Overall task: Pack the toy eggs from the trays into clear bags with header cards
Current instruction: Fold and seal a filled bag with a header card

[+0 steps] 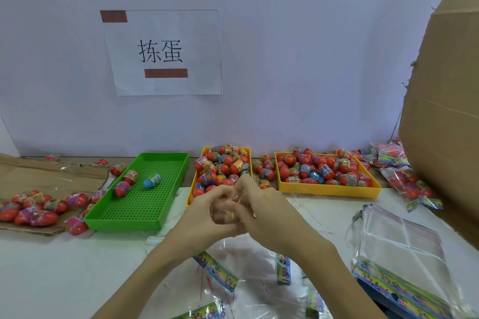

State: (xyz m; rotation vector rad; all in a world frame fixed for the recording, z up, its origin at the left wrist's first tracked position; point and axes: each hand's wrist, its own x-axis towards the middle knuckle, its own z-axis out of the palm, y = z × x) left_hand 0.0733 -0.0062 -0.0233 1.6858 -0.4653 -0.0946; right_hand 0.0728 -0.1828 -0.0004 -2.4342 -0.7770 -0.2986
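My left hand (204,215) and my right hand (264,204) meet just in front of the middle yellow tray (191,190), which is heaped with red toy eggs (223,166). Both hands curl their fingers around a crumpled clear bag (231,208) held between them. Something orange shows through the film, but what is inside is hidden by the fingers. A second yellow tray (329,192), full of eggs, stands to the right. The green tray (140,204) on the left holds three eggs, one of them with a blue end (151,181).
Loose eggs (33,208) lie on flat cardboard (51,171) at the left. A stack of clear bags with header cards (399,248) is at the right, and loose bags (216,270) lie near me. Packed bags (396,163) sit beside a tall cardboard box (445,111).
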